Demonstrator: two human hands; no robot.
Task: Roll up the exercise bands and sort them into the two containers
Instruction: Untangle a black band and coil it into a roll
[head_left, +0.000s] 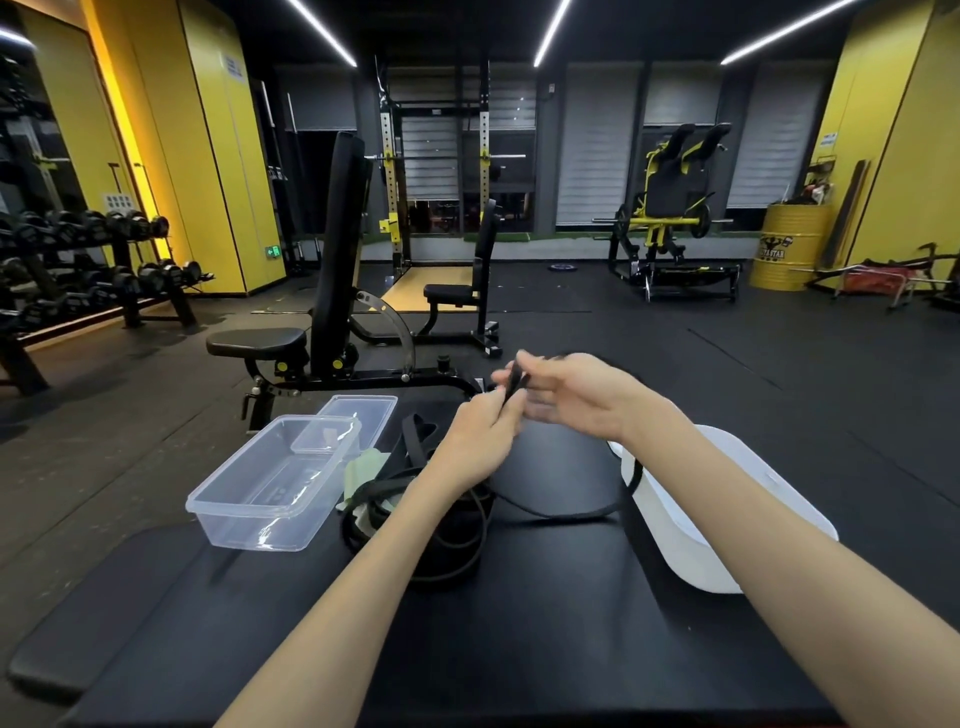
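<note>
Above the black padded bench (519, 623), my left hand (480, 436) and my right hand (566, 395) both hold one black exercise band (514, 382), pinching its end between the fingertips. The rest of that band (566, 514) droops in a loop to the bench and over the rim of the white container (727, 530) on the right. A pile of more black bands (447, 535) lies under my left forearm, with a pale green band (363, 467) at its left edge. The clear plastic container (275, 488) stands on the left, nothing inside it.
A clear lid (358, 415) leans behind the clear container. An adjustable bench (332, 312) stands just past the padded surface, a dumbbell rack (88, 270) at far left, a squat rack (436, 208) and a yellow drum (789, 244) farther off on the black floor.
</note>
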